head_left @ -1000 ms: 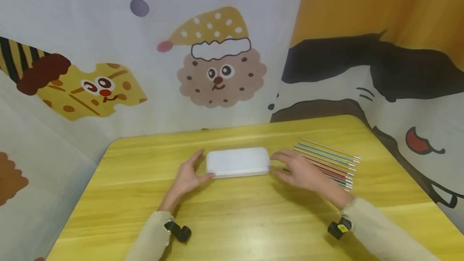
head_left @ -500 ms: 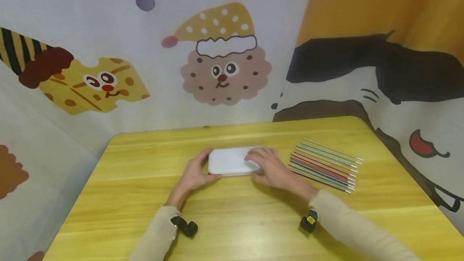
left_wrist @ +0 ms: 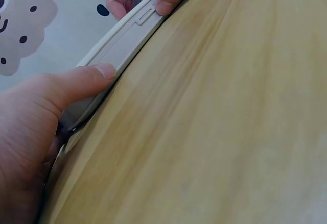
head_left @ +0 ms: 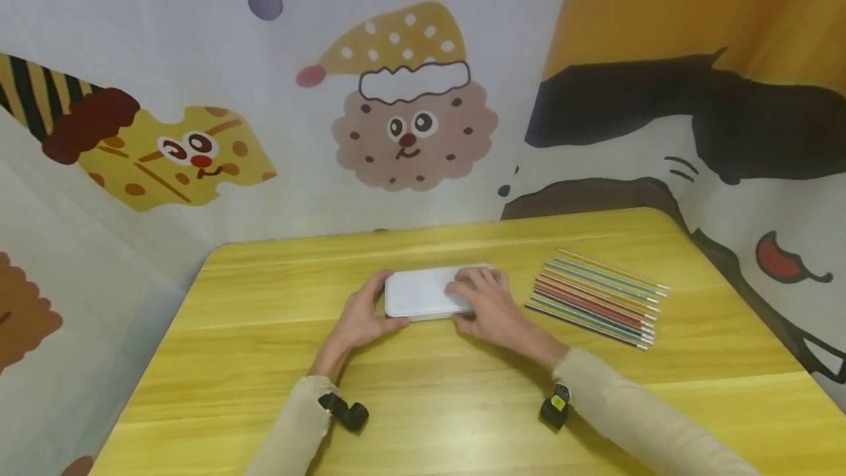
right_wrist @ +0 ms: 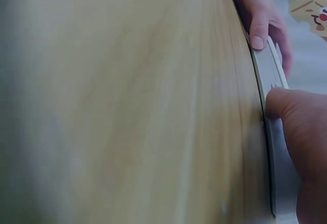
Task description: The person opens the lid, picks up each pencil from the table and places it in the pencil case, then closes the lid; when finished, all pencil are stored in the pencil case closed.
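Left grip [head_left: 360, 318], a bare hand, pinches the left end of a white case [head_left: 418, 294], thumb on the near side and a finger at the far corner. Curled over the right end, the right grip [head_left: 492, 307] has fingertips on the top and its thumb on the near side, beside a small raised rectangle [left_wrist: 145, 17]. The case lies flat on the yellow counter [head_left: 429, 410]; slim pencils [head_left: 595, 300] lie in a row to its right. Good handling likely means keeping the left grip steady and the right thumb's pressure gentle, without squeezing down on the top.
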`<state>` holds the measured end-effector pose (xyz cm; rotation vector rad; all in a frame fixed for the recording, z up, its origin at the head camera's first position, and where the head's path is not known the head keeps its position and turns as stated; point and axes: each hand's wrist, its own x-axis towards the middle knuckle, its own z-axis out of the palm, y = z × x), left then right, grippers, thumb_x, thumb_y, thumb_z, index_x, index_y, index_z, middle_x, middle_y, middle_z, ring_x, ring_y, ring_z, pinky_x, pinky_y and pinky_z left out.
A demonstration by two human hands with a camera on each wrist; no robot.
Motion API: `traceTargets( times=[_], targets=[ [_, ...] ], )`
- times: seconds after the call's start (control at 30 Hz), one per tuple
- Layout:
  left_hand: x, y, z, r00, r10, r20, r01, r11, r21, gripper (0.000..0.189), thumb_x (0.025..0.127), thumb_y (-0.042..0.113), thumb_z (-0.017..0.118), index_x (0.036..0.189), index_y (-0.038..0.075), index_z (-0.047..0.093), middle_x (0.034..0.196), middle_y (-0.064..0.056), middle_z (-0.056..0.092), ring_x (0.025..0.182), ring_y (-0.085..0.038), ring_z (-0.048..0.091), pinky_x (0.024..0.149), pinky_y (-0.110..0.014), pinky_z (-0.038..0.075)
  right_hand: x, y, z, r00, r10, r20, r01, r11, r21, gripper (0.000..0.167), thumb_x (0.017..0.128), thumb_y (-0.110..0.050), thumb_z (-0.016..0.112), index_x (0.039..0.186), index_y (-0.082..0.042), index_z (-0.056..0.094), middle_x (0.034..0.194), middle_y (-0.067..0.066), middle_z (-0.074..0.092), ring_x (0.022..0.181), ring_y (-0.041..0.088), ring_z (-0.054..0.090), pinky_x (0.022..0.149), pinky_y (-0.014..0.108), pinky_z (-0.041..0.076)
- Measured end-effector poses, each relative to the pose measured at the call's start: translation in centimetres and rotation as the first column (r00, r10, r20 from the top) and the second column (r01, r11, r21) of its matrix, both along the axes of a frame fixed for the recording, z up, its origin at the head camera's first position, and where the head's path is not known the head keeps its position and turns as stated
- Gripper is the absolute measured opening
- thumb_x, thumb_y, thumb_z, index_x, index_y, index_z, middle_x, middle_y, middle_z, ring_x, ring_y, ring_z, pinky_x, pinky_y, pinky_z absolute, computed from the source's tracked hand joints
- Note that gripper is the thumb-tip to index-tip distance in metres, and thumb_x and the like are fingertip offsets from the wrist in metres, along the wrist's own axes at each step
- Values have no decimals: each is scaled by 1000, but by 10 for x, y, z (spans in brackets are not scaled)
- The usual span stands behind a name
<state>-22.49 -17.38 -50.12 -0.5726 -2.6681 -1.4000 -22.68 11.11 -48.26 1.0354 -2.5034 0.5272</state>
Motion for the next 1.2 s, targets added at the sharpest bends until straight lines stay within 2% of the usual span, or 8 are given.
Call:
traceTargets(
  times=[0.1,0.3,0.63,0.73,0.83,0.97,1.1,1.2],
  targets=[
    [0,0,0,1000,1,-1,-1,1000,-8,95,67,16,94,147,6,43,146,-15,51,137,-30,43,114,-43,31,1,-2,-1,999,-18,-32,19,999,26,47,75,-29,83,117,-17,65,126,12,56,118,34,50,100,64,35],
    [0,0,-1,1000,20,6,-20,998,-60,94,70,21,94,148,10,42,146,-11,52,137,-27,44,113,-44,32,3,-4,-1,992,-40,-120,60,984,167,43,82,-35,73,120,-17,62,124,14,56,116,34,52,98,64,39],
    [1,1,1,1000,20,4,-19,994,-112,94,74,24,91,150,10,38,149,-12,48,137,-29,42,113,-45,33,3,-5,0,946,56,-318,34,962,270,38,81,-28,72,113,-9,61,111,20,59,103,39,59,83,55,53],
    [1,1,2,1000,22,-7,-23,993,-115,93,74,23,91,150,9,39,148,-12,48,137,-30,42,113,-46,33,0,-7,4,934,76,-349,15,968,251,34,83,-25,72,111,-6,64,107,18,64,97,36,63,80,48,57],
    [1,2,1,1000,6,-18,-8,994,-105,93,74,21,91,150,8,39,147,-13,50,136,-31,43,113,-46,34,-1,-7,9,931,121,-345,-38,971,238,29,84,-22,71,106,-4,65,103,16,66,93,33,65,77,42,59],
    [0,3,0,1000,-4,-11,3,994,-110,93,75,25,90,150,9,39,147,-12,50,137,-29,43,113,-45,34,-1,-3,10,942,173,-289,-104,965,240,30,84,-28,70,104,-6,66,108,15,65,97,32,63,79,41,59],
    [0,2,0,1000,19,-19,-21,993,-114,94,73,25,92,150,10,40,147,-12,50,136,-30,44,112,-48,35,-4,2,6,959,164,-233,-115,971,210,37,81,-27,73,112,-8,66,117,13,65,106,32,62,87,43,57],
    [-1,1,0,1000,23,-22,-25,993,-115,94,73,23,92,150,9,40,147,-12,51,136,-30,44,112,-47,34,-6,3,3,959,165,-232,-122,975,185,38,80,-24,73,114,-9,66,119,12,65,109,32,61,91,43,55]
  ],
)
